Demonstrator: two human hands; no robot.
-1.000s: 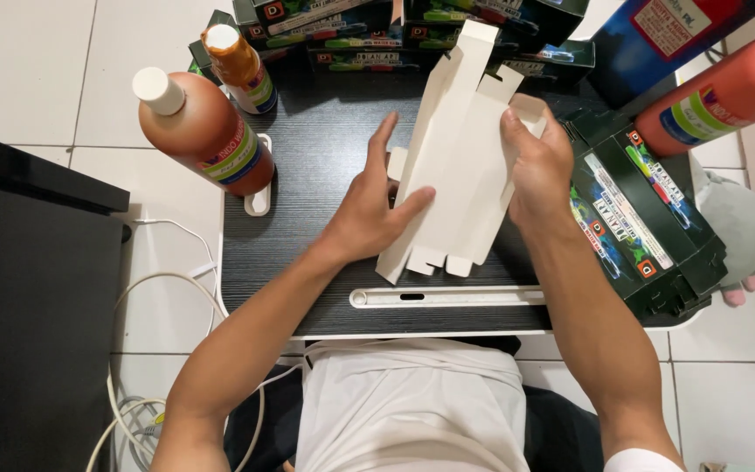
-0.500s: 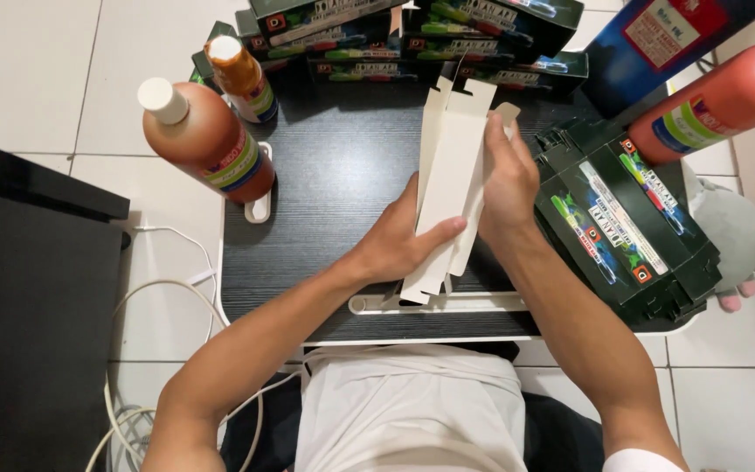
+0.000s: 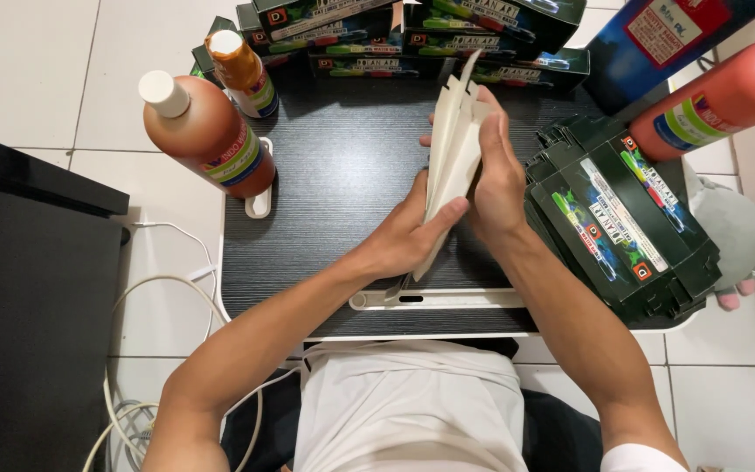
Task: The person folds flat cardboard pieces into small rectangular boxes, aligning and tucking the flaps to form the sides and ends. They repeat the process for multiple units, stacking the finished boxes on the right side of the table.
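Note:
A flat, unfolded white cardboard box blank (image 3: 449, 153) stands almost on edge above the dark table (image 3: 334, 183). My left hand (image 3: 408, 234) grips its lower part, thumb across the near face. My right hand (image 3: 495, 170) presses against its right side, fingers reaching up along the top flaps. The blank is pinched between both hands.
A stack of dark green printed boxes (image 3: 622, 223) lies at the right. More such boxes (image 3: 395, 26) line the far edge. Two brown bottles with white caps (image 3: 203, 131) stand at the left, a red bottle (image 3: 718, 96) at the far right. Cables (image 3: 146, 297) trail on the floor.
The blank has been folded narrower and turned from lying broad and open to nearly edge-on. Both hands have closed in on it from either side.

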